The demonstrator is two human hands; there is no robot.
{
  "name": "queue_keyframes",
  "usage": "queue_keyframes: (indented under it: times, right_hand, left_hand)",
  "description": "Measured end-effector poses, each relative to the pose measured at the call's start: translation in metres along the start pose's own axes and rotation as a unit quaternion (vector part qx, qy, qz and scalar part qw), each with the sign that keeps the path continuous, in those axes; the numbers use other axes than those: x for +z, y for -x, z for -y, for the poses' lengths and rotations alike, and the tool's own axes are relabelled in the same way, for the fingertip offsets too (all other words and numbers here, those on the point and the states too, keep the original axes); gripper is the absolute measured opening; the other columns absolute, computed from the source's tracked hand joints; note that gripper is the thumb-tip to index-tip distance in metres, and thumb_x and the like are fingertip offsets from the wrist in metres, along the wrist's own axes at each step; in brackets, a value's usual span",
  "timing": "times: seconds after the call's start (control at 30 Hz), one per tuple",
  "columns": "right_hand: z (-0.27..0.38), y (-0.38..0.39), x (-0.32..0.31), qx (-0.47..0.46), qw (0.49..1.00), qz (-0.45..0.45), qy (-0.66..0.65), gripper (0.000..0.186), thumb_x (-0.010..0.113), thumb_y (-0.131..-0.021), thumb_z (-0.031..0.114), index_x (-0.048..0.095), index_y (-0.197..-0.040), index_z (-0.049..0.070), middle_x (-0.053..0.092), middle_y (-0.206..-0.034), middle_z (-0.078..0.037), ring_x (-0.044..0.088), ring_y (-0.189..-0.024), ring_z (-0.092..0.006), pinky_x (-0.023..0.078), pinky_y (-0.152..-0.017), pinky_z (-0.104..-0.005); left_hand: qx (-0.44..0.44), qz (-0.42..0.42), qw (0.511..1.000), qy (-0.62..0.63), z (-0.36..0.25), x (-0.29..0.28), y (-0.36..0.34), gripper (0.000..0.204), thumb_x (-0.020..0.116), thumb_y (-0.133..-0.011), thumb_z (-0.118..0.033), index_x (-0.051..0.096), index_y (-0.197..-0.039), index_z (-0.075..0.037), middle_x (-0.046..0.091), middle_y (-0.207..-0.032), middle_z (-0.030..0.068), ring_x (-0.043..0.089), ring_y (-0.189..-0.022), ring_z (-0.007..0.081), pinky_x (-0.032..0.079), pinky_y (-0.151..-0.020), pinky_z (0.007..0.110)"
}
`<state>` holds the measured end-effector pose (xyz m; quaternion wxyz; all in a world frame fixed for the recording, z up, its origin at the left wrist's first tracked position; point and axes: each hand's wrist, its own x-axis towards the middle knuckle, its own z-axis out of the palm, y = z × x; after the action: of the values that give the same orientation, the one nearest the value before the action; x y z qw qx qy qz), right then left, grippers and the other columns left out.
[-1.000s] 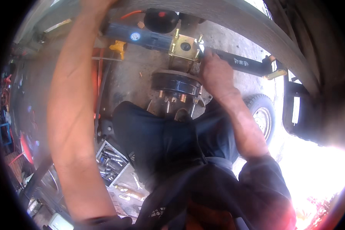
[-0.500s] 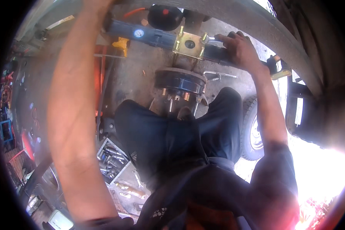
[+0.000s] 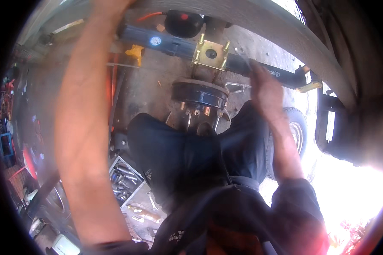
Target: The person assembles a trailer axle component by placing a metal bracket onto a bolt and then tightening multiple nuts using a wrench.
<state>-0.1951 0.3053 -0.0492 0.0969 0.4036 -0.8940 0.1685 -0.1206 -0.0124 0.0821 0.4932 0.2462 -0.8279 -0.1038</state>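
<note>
My right hand (image 3: 267, 90) is closed around a wrench (image 3: 241, 54), whose blurred ring-like end points toward a gold-coloured plate (image 3: 203, 58). Several threaded gold bolts stand up from the plate, which lies across a dark blue axle beam (image 3: 174, 46). The wrench end appears apart from the nearest bolt. My left hand (image 3: 115, 3) reaches up to the top edge beside the heavy grey beam; its fingers are out of sight. Below the plate, between my knees, a black brake drum (image 3: 200, 94) shows copper-coloured studs.
A grey metal beam (image 3: 281, 29) crosses overhead. A round black canister (image 3: 184, 23) with an orange hose sits behind the axle. Beside my left leg lie a tray of sockets (image 3: 139, 175) and a loose wrench (image 3: 152, 199). A wheel (image 3: 300, 131) stands to the right.
My right hand has drawn back from the plate's bolts toward me, carrying the wrench away from them. My left arm stays almost where it was.
</note>
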Motion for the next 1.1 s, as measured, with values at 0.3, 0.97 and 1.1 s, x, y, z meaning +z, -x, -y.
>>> queue_keyframes:
  times: [0.3, 0.97, 1.1]
  right_hand:
    - [-0.043, -0.054, -0.011, -0.151, 0.984, 0.082, 0.057, 0.035, 0.059, -0.092, 0.015, 0.062, -0.126, 0.020, 0.064, -0.104, -0.014, 0.059, -0.105, -0.0328, 0.047, -0.089, -0.0456]
    - [0.052, -0.013, 0.027, 0.031, 0.995, 0.074, 0.056, 0.032, 0.049, -0.094, 0.014, 0.053, -0.125, 0.008, 0.063, -0.097, -0.017, 0.065, -0.081, -0.0368, 0.052, -0.068, -0.0487]
    - [0.041, -0.018, 0.017, 0.048, 0.991, 0.124, 0.027, 0.030, 0.048, -0.095, 0.015, 0.054, -0.123, 0.007, 0.064, -0.100, -0.020, 0.065, -0.086, -0.0397, 0.051, -0.072, -0.0514]
  left_hand:
    - [-0.049, 0.103, 0.993, 0.022, -0.003, -0.007, -0.010, 0.039, 0.056, -0.088, -0.035, 0.071, -0.099, -0.001, 0.071, -0.095, 0.0210, 0.068, -0.089, 0.0334, 0.051, -0.081, 0.042]
    - [-0.050, 0.088, 0.995, 0.015, -0.011, -0.010, -0.003, 0.038, 0.056, -0.088, -0.035, 0.072, -0.097, -0.002, 0.071, -0.092, 0.0208, 0.068, -0.087, 0.0344, 0.051, -0.081, 0.043]
    - [-0.032, 0.107, 0.993, 0.023, -0.012, -0.017, -0.003, 0.040, 0.056, -0.088, -0.037, 0.072, -0.099, -0.001, 0.070, -0.096, 0.0227, 0.067, -0.093, 0.0365, 0.050, -0.083, 0.044]
